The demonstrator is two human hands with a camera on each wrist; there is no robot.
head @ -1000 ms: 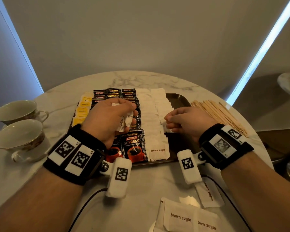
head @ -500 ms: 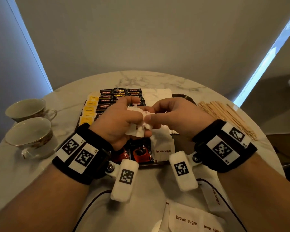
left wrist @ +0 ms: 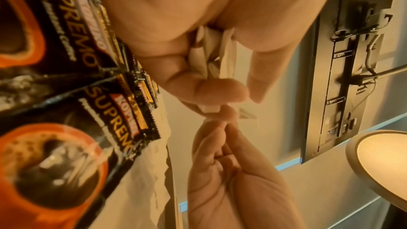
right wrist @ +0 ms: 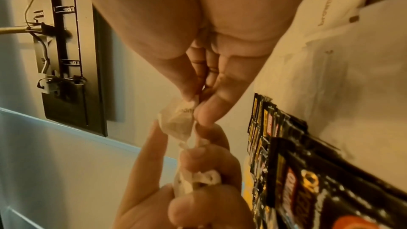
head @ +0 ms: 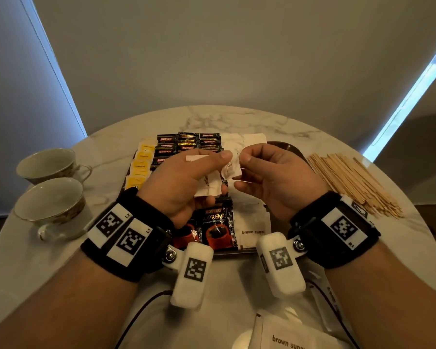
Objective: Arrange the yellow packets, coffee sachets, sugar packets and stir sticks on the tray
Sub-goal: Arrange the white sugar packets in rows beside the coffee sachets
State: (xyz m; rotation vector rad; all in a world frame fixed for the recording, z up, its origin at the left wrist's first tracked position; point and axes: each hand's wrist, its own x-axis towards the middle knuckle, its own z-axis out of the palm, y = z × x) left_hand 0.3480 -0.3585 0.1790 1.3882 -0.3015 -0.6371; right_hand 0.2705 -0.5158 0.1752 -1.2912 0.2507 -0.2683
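Teacups (head: 48, 197): two, on my left. Tray (head: 291, 148): one. Yellow packets (head: 140, 170): one overlapping column; I make out about five, the exact number uncertain. Coffee sachets (head: 218, 226): three columns, overlapping; too many hidden under my hands to count, two full fronts showing nearest me. Sugar packets on the tray (head: 253, 222): two columns, count unclear. Sugar packets in my left hand (head: 176, 182): several, bunched. Sugar packets near my edge of the tabletop (head: 287, 338): at least two. Stir sticks (head: 353, 182): one loose heap, uncountable.
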